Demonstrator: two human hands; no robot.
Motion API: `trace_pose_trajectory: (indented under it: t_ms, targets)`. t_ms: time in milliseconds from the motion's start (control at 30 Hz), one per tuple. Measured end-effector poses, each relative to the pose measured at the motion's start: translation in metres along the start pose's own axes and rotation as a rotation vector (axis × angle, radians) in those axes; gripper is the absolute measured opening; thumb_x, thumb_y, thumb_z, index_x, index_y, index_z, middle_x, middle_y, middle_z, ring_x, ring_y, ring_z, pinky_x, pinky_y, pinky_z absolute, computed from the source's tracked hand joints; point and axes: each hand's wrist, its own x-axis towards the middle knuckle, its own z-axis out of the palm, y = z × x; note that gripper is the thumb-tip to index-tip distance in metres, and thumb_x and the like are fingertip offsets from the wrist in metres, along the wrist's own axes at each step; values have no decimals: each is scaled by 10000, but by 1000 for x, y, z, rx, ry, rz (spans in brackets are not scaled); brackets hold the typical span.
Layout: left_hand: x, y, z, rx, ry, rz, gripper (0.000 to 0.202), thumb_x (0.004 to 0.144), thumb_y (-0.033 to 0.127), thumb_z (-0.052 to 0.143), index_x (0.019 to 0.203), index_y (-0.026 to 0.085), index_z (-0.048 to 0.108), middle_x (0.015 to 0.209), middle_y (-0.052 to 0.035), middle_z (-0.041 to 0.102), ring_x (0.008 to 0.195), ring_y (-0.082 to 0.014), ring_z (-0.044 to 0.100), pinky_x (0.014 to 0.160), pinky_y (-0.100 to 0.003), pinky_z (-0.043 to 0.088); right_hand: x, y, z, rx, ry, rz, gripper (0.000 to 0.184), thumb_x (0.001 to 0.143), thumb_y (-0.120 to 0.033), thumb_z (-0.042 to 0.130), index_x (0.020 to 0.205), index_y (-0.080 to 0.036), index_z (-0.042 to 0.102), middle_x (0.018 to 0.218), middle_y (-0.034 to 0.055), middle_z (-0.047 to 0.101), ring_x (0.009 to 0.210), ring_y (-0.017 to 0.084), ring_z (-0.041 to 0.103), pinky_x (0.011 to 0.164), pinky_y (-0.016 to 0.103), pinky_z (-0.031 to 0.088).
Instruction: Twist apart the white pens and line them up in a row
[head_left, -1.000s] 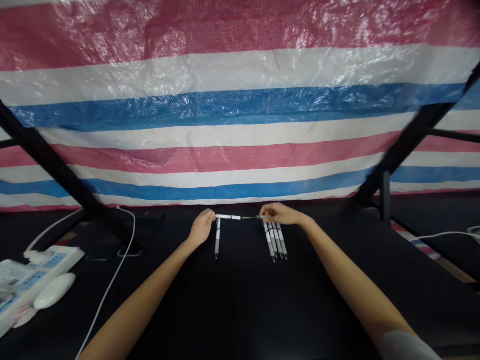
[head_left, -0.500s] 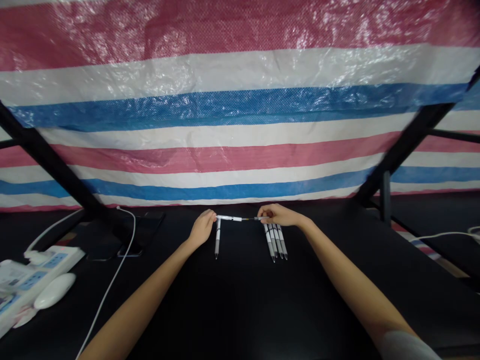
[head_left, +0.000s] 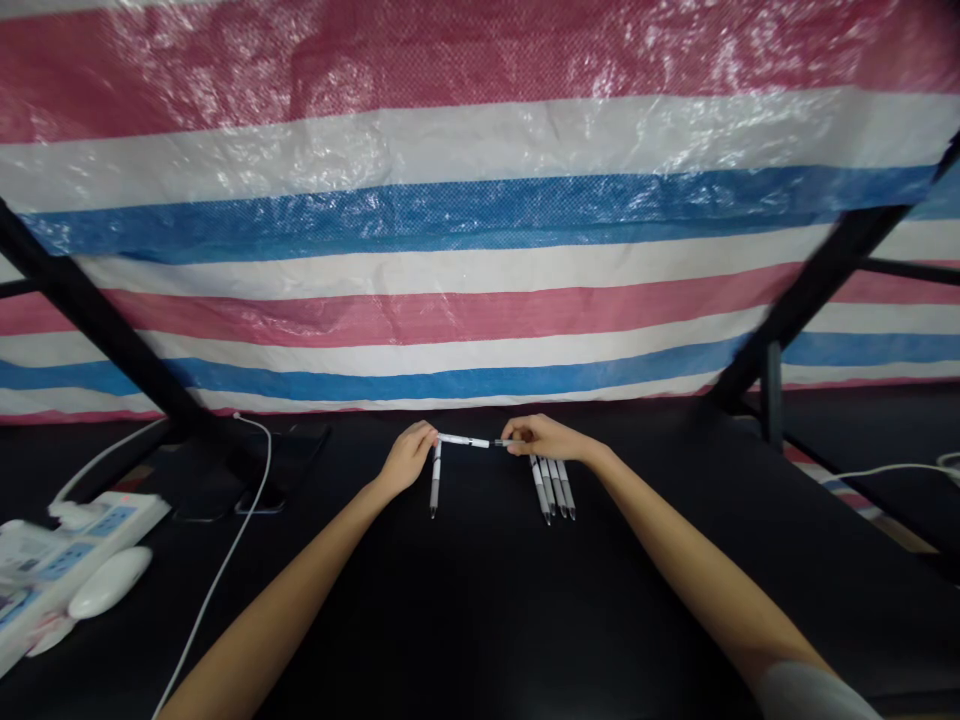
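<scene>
— In the left hand (head_left: 409,455)?
— Pinching a slim white plastic pen barrel (head_left: 463,440), pointing rightward.
— In the right hand (head_left: 546,438)?
— Pinching a grey tubular plastic pen section (head_left: 499,442), aligned, just beside the barrel's end.

**No Legible Lettering**

No words or numbers can be read. Dark marks on the slim white pen barrel (head_left: 463,440) at the far middle — and on the four white-and-grey pens (head_left: 556,490) to its right — are too small; a dark patch on the boxy white adapter (head_left: 26,542) at left is blurred.
</scene>
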Motion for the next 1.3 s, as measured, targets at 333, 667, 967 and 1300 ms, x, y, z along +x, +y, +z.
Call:
trace_pose_trajectory:
  t_ms: [333, 667, 967, 1300]
  targets:
    - [0, 3, -1, -2, -9, -1, 320, 913, 313, 328, 650, 188, 462, 695, -13, 491, 690, -153, 497, 685, -283, 381, 1, -7, 6, 31, -11, 15, 213, 796, -335, 578, 894, -147, 603, 630, -15, 563, 547, 91, 468, 535, 214, 345]
    - [0, 5, -2, -20, 0, -6, 325, 910, 308, 346, 648, 184, 494, 701, -15, 525, 697, -151, 521, 691, -274, 397, 1, -4, 6, 32, -17, 5, 231, 811, -362, 560, 903, -155, 602, 656, -1, 596, 560, 98, 488, 546, 218, 354]
    - [0, 8, -2, -17, -41, 24, 317, 914, 321, 346, 680, 179, 505, 713, -16, 527, 706, -147, 515, 692, -267, 392, 2, -3, 8, 31, -28, 3, 248, 821, -382, 547, 907, -157, 606, 660, 2, 596, 554, 97, 483, 535, 221, 347]
    - [-4, 5, 0, 108, -75, 66, 249, 907, 306, 384, 787, 196, 574, 755, -24, 579, 745, -162, 534, 731, -296, 407, 1, 1, 5, 20, -34, 17, 251, 854, -390, 494, 898, -164, 594, 678, 8, 602, 535, 94, 464, 535, 224, 355]
